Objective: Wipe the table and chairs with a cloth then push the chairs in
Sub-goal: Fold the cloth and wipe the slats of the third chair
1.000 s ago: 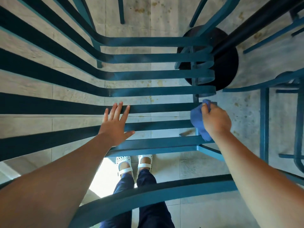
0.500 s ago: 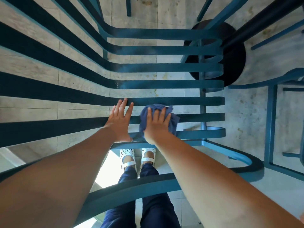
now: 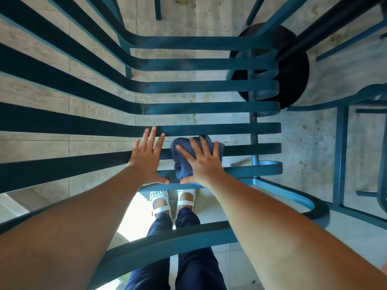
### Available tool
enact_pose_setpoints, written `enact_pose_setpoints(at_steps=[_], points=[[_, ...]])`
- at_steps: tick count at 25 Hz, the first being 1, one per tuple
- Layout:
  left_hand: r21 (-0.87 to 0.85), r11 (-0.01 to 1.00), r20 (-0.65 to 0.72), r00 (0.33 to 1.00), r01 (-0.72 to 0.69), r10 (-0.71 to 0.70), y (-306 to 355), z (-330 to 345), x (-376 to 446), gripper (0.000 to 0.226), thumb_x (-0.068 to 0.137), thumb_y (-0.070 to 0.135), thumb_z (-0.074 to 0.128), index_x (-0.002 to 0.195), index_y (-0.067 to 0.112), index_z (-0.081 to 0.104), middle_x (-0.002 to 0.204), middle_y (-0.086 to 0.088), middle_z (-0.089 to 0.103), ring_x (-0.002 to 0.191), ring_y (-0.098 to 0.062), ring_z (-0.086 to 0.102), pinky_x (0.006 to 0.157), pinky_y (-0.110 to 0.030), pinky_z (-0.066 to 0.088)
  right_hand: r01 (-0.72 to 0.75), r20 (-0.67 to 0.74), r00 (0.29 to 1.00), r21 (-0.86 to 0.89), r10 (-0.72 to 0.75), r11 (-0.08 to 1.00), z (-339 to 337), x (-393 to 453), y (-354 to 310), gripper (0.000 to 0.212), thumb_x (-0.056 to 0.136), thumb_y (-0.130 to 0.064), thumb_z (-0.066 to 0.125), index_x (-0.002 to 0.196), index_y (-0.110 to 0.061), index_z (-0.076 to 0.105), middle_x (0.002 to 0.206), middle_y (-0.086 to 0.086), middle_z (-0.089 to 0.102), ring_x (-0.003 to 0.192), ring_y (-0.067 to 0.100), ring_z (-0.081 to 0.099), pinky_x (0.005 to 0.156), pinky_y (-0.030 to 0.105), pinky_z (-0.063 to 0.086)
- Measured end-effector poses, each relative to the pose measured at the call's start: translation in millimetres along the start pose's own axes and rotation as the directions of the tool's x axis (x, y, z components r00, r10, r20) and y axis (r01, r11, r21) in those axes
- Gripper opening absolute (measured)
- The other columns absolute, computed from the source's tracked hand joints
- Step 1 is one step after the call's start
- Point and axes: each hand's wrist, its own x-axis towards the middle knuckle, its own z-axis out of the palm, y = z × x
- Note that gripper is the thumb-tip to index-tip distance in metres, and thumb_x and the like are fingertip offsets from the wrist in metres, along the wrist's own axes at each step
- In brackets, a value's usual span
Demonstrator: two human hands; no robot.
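I look straight down on a teal metal chair whose seat is made of flat slats (image 3: 209, 86). My left hand (image 3: 146, 160) lies flat and open on the near slats, fingers spread. Just to its right, my right hand (image 3: 203, 162) presses a crumpled blue cloth (image 3: 181, 166) onto the same slats, palm down and fingers spread over it. Part of the cloth sticks out past the fingers to the left and above. The two thumbs nearly touch at the seat's near edge.
The chair's curved teal rail (image 3: 167, 241) crosses below my arms, with my feet in white shoes (image 3: 173, 201) behind it. The table's round black base (image 3: 293, 65) and dark pole (image 3: 335, 21) stand at the upper right. Another teal chair (image 3: 340, 153) is at the right edge.
My right hand slid the cloth left from the seat's right edge to beside my left hand, then spread flat on it. My left hand stayed on the slats.
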Motion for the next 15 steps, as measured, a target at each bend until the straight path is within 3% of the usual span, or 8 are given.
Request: enact_pose_setpoints(at_steps=[1, 3, 6, 8, 10, 11, 13, 15], points=[[-0.016, 0.999, -0.003, 0.999, 0.034, -0.034, 6.0, -1.2, -0.2, 0.142, 0.057, 0.082, 0.058, 0.141, 0.008, -0.030, 0.145, -0.020, -0.038, 0.137, -0.037, -0.029, 0.113, -0.051, -0.006, -0.026, 0.042, 0.999, 0.029, 0.025, 0.999, 5.1, -3.8, 12.7, 0.106, 0.066, -0.077, 0.057, 0.148, -0.040, 0.002, 0.158, 0.008, 0.003, 0.143, 0.036, 0.003, 0.106, 0.067, 0.002], [-0.063, 0.998, -0.027, 0.999, 0.030, -0.032, 26.3, 1.4, 2.8, 0.140, 0.059, 0.083, 0.055, 0.138, 0.007, -0.033, 0.141, -0.022, -0.043, 0.134, -0.039, -0.032, 0.110, -0.054, -0.011, -0.094, 0.082, 0.993, 0.071, 0.088, 0.993, 6.6, -9.2, 25.0, 0.099, 0.075, -0.074, 0.049, 0.146, -0.041, -0.010, 0.157, 0.003, -0.008, 0.143, 0.031, -0.009, 0.108, 0.062, -0.005], [-0.042, 0.989, -0.225, 0.966, -0.144, 0.131, 65.3, 5.0, 12.1, 0.121, 0.072, 0.078, 0.050, 0.144, 0.005, -0.015, 0.149, -0.019, -0.027, 0.141, -0.037, -0.015, 0.113, -0.051, -0.003, -0.168, 0.040, 0.986, 0.151, 0.163, 0.974, 8.7, -10.0, 27.7, 0.082, 0.083, -0.073, 0.034, 0.146, -0.042, -0.007, 0.157, 0.001, -0.005, 0.143, 0.029, -0.011, 0.108, 0.062, -0.008], [-0.079, 0.990, -0.215, 0.972, -0.113, 0.094, 81.0, 3.0, 17.3, 0.106, 0.080, 0.075, 0.039, 0.148, 0.008, -0.006, 0.153, -0.012, -0.024, 0.141, -0.034, -0.018, 0.113, -0.049, -0.008, -0.270, 0.045, 0.963, 0.197, 0.267, 0.942, 14.0, -13.9, 38.3, 0.075, 0.086, -0.070, 0.030, 0.147, -0.042, -0.004, 0.157, 0.001, -0.002, 0.143, 0.030, -0.013, 0.107, 0.063, -0.010], [-0.011, 0.997, -0.186, 0.980, -0.070, 0.067, 87.3, 5.8, 20.1, 0.095, 0.085, 0.072, 0.029, 0.149, 0.009, 0.001, 0.156, -0.009, -0.015, 0.142, -0.032, -0.018, 0.112, -0.048, -0.012, -0.337, 0.029, 0.941, 0.201, 0.338, 0.920, 17.5, -20.3, 52.4, 0.074, 0.086, -0.070, 0.031, 0.147, -0.042, 0.001, 0.156, 0.003, 0.002, 0.143, 0.032, -0.013, 0.106, 0.064, -0.008], [0.007, 0.997, -0.201, 0.977, -0.077, 0.076, 87.7, 4.8, 21.0, 0.089, 0.087, 0.069, 0.027, 0.149, 0.008, 0.008, 0.157, -0.010, -0.004, 0.143, -0.032, -0.010, 0.114, -0.048, -0.009, -0.351, 0.013, 0.934, 0.201, 0.356, 0.915, 18.7, -22.8, 58.0, 0.074, 0.085, -0.070, 0.033, 0.147, -0.042, 0.004, 0.155, 0.003, 0.006, 0.143, 0.032, -0.012, 0.106, 0.065, -0.007], [-0.045, 0.994, -0.264, 0.961, -0.099, 0.084, 89.4, 2.7, 23.3, 0.072, 0.091, 0.060, 0.031, 0.139, 0.007, 0.038, 0.143, -0.014, 0.034, 0.134, -0.033, 0.026, 0.111, -0.047, 0.016, -0.358, -0.006, 0.930, 0.221, 0.369, 0.907, 23.2, -25.9, 67.0, 0.074, 0.084, -0.070, 0.035, 0.147, -0.041, 0.010, 0.153, 0.003, 0.012, 0.143, 0.033, -0.009, 0.106, 0.065, -0.006], [-0.035, 0.993, -0.343, 0.935, -0.109, 0.090, 87.1, 9.7, 29.0, 0.060, 0.088, 0.053, 0.030, 0.113, 0.007, 0.059, 0.109, -0.013, 0.058, 0.099, -0.033, 0.053, 0.087, -0.044, 0.042, -0.369, -0.013, 0.924, 0.235, 0.382, 0.899, 25.1, -28.2, 75.2, 0.075, 0.082, -0.072, 0.036, 0.146, -0.041, 0.013, 0.153, 0.003, 0.013, 0.143, 0.033, -0.008, 0.106, 0.066, -0.006]])
